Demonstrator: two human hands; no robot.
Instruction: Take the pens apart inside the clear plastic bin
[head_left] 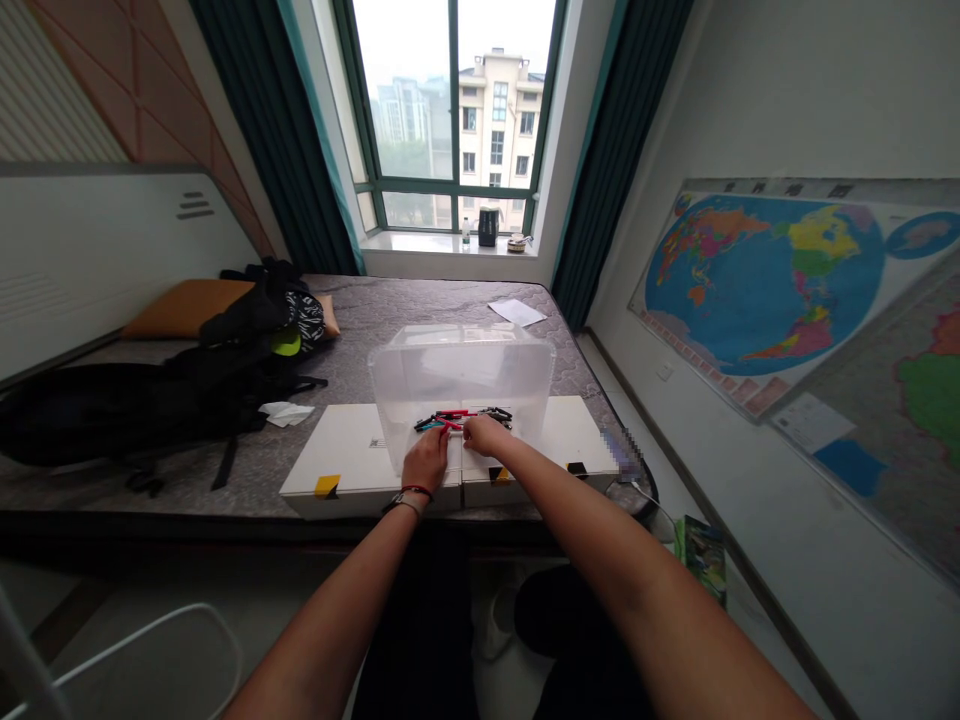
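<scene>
A clear plastic bin (pixel 397 385) lies tipped on its side with its opening toward me. Inside its lower wall is a loose pile of pens (pixel 495 414), mostly dark, with some red and teal ones. My left hand (pixel 426 462) is at the mouth of the bin, its fingers closed in a pinch around a red pen (pixel 450 425). From the right, my right hand (pixel 484 436) meets it with curled fingers at the other end of that pen. The fingertips are small and partly hidden.
Under the bin are white cardboard boxes (pixel 330 450) on a grey mattress (pixel 420 295). Black bags (pixel 180 390) and a tissue (pixel 286 413) lie to the left. A white paper sheet (pixel 517 313) rests behind the bin. A cable (pixel 651 500) hangs at the right edge.
</scene>
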